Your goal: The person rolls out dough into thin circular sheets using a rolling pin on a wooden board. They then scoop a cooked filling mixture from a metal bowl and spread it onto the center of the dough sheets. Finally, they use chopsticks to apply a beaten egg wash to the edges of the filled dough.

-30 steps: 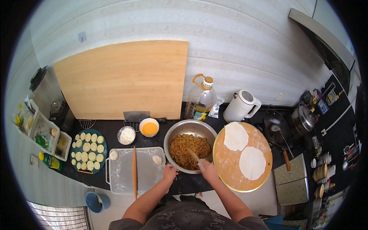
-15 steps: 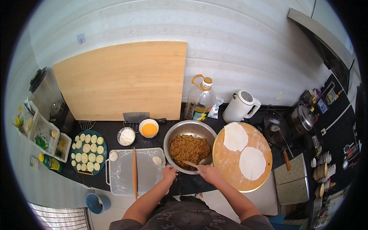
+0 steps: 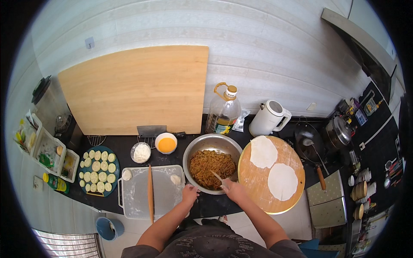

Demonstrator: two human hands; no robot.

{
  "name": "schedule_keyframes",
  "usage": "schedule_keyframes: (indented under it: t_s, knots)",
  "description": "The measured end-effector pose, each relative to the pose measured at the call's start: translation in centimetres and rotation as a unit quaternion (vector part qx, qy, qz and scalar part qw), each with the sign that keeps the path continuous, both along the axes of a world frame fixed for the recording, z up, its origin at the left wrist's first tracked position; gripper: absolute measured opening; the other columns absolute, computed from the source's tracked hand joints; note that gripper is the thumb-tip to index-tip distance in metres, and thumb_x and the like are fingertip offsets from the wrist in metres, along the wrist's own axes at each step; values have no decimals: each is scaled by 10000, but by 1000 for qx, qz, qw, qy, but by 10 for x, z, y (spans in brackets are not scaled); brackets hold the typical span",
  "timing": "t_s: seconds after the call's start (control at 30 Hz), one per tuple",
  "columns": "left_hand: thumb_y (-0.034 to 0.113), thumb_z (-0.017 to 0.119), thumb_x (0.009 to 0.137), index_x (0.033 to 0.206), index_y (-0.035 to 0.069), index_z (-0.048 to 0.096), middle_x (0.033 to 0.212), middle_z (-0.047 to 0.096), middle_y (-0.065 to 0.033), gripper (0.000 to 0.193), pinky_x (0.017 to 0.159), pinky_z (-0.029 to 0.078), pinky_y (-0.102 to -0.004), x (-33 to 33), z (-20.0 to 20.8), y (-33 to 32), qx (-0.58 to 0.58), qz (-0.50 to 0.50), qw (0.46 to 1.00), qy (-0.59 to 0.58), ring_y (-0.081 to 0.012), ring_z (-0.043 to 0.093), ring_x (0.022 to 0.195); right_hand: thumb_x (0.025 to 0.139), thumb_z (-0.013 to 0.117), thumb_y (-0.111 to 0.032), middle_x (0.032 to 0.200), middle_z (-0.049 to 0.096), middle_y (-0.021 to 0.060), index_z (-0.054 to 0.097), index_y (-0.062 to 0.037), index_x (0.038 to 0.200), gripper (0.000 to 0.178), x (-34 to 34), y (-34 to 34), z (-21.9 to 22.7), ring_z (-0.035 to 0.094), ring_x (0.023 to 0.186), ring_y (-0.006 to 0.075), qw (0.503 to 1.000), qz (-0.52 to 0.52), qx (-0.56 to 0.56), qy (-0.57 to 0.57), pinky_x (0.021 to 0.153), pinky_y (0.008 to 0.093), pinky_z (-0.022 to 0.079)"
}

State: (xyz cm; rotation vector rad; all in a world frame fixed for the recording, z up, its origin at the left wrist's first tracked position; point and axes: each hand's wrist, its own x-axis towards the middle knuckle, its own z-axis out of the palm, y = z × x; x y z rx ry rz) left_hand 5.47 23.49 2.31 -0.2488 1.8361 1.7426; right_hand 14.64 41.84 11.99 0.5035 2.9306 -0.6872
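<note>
A steel mixing bowl [image 3: 202, 139] holds a brown, shredded filling [image 3: 211, 161]. At the bowl's near right side, my right hand [image 3: 233, 190] is closed round a pale, slim, spoon-like utensil [image 3: 217, 176]. The utensil's far end rests on the filling; its exact shape is partly hidden. My left hand [image 3: 189, 194] has its fingers curled at the bowl's near left rim. Right of the bowl, two flat white dough sheets [image 3: 282, 182] lie on a round floured board [image 3: 258, 189].
On the left are a floured tray [image 3: 167, 200] with small dough lumps, a rolling pin [image 3: 150, 193] and a plate of pale rounds [image 3: 112, 155]. Bowls of white stuff [image 3: 141, 152] and yellow liquid [image 3: 167, 143], an oil jug [image 3: 223, 114] and a white kettle [image 3: 269, 118] stand behind.
The utensil in my right hand has tilted up, with its visible end shifted farther into the bowl. My left hand stays at the rim. The whole view has shifted slightly.
</note>
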Motion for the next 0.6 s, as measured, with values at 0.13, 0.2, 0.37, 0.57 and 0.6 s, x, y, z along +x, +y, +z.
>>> schedule_keyframes:
  t_s: [0.13, 0.2, 0.37, 0.57, 0.6]
  knots:
    - [121, 530, 856, 832, 37, 469, 740, 607, -88, 106, 435, 410, -261, -1, 5, 1, -19, -18, 1000, -1, -143, 537, 535, 832, 545, -330, 917, 617, 195, 569, -121, 1109, 347, 2, 6, 5, 581, 853, 378, 998, -7, -63, -10, 746, 429, 470]
    - [120, 530, 858, 826, 39, 470, 739, 607, -83, 106, 434, 409, -260, 0, 3, 2, -18, -19, 1000, -10, -142, 539, 534, 830, 555, -319, 947, 615, 189, 581, -106, 1098, 343, 0, 10, 2, 578, 882, 368, 993, -8, -118, -3, 766, 405, 468]
    - [120, 530, 860, 825, 48, 471, 740, 609, -73, 100, 445, 413, -269, -1, 7, 1, -31, -25, 999, -12, -142, 538, 532, 831, 566, -306, 963, 623, 173, 581, -71, 1098, 356, -7, 10, -7, 593, 894, 331, 985, -13, -173, 12, 785, 366, 462]
    - [96, 540, 843, 808, 38, 465, 717, 610, -86, 101, 425, 411, -261, -1, 8, 2, -24, -15, 999, -15, -143, 548, 507, 837, 545, -342, 996, 614, 172, 587, -74, 1093, 373, -14, 22, -31, 575, 935, 336, 971, -12, -239, -10, 814, 375, 449]
    - [84, 543, 835, 798, 31, 461, 704, 609, -93, 104, 409, 407, -254, -1, 8, 2, -20, -9, 1000, -15, -145, 552, 493, 838, 546, -342, 995, 616, 171, 589, -70, 1092, 374, -12, 29, -27, 578, 932, 333, 965, 2, -262, -19, 813, 372, 449]
